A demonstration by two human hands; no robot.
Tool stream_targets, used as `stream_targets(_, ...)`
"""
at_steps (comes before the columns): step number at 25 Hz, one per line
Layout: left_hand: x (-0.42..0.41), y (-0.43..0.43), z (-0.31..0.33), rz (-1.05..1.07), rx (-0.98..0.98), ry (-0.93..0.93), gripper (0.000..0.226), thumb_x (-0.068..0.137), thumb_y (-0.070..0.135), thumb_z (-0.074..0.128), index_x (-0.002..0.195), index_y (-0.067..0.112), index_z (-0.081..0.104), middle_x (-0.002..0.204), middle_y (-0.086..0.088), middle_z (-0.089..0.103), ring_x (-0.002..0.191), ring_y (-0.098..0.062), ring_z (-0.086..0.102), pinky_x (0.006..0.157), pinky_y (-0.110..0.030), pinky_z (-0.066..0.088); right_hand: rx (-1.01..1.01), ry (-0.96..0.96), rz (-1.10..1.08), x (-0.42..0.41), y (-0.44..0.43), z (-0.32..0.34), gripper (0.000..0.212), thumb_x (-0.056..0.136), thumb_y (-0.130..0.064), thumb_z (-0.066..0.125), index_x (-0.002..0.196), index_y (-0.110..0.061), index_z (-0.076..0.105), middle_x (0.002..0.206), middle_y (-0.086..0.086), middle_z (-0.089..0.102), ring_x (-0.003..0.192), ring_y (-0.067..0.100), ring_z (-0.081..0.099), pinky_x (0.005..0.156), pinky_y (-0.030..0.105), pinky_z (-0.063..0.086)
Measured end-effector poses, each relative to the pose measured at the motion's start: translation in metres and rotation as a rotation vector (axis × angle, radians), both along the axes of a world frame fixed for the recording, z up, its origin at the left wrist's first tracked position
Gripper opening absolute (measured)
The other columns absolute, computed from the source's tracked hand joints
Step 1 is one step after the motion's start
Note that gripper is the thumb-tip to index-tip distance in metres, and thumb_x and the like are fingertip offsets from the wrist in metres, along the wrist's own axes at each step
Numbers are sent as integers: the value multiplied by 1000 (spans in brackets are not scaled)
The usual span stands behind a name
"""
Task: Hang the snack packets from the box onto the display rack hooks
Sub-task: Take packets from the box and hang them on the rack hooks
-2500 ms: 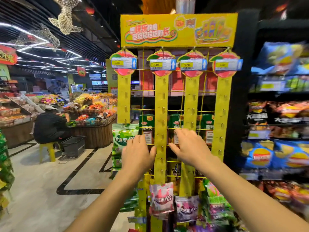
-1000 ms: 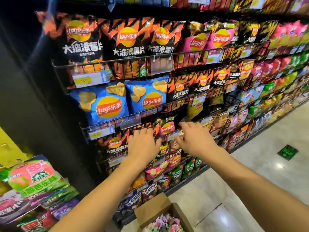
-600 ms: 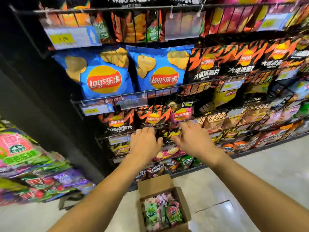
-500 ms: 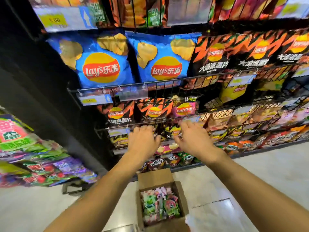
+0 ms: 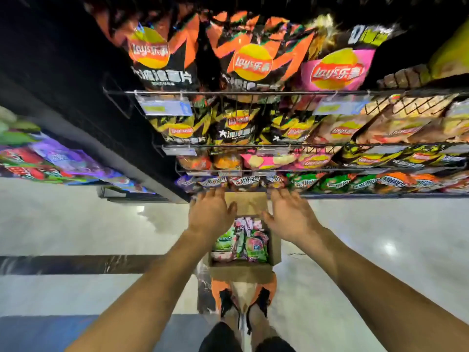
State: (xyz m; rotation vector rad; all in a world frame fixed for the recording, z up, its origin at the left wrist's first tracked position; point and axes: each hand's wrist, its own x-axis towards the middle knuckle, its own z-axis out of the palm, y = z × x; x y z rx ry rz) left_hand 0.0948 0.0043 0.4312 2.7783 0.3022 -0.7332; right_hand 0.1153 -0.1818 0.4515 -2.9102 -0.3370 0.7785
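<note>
Both hands are out over the box, palms down and holding nothing. The left hand point(image 5: 212, 215) has its fingers straight and slightly fanned, thumb reaching towards the raised far flap point(image 5: 246, 203). The right hand point(image 5: 289, 219) is spread wider, above the box's right rim. Whether either touches the cardboard, I cannot tell; they are blurred.

The cardboard box point(image 5: 241, 273) sits open on the floor point(image 5: 76, 224), its long axis running from the person's orange shoes point(image 5: 223, 295) at the near end towards the shelving. The snack packets point(image 5: 243, 243), green and pink, are crowded inside, lying lengthwise along the box.

Past the far flap rise wire shelves point(image 5: 253, 92) packed with chip bags point(image 5: 250, 62) and clipped price tags point(image 5: 165, 107). Bright hanging packets point(image 5: 50, 161) show at the left edge of the pale, glossy shop floor.
</note>
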Motion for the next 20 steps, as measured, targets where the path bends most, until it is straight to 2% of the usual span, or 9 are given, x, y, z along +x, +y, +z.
stream_targets(5,-21,-3,-111,-89,56,108,60,103,53,46,148,13,45,145,-13,57,134,-36,51,105,-46,46,-32,135,-2,-27,2,-114,56,97,-48,47,143,-16,43,137,12,53,126,35,49,99,44,45)
stream_targets(9,-38,-10,-214,-92,57,208,57,104,55,40,143,13,49,147,-13,56,142,-36,45,107,-46,44,-43,220,-35,-50,-4,-218,57,98,-48,45,145,-16,40,137,13,55,125,35,51,99,44,47)
stream_targets(12,-49,-16,-288,-91,54,277,58,106,55,36,145,13,46,144,-13,57,138,-35,49,107,-44,44,-48,245,-102,-65,-12,-292,59,97,-53,45,145,-19,43,136,10,57,125,33,53,100,40,46)
stream_targets(15,-65,-16,-355,-58,51,307,58,105,56,39,144,13,47,140,-13,60,132,-33,55,104,-44,48,-47,301,-188,-80,-19,-357,59,96,-54,47,144,-20,43,136,10,55,124,32,52,100,38,44)
stream_targets(18,-85,-15,-419,-12,16,337,55,103,56,44,145,21,49,142,-9,60,131,-32,56,107,-45,48,23,307,-211,-94,-16,-419,56,98,-43,49,143,-10,47,135,18,56,121,40,56,99,46,49)
stream_targets(20,-97,-15,-454,17,-21,339,54,102,54,48,146,22,49,146,-7,58,134,-32,52,108,-45,45,17,357,-281,-99,-14,-455,61,98,-43,52,149,-12,39,142,14,51,128,36,51,103,45,46)
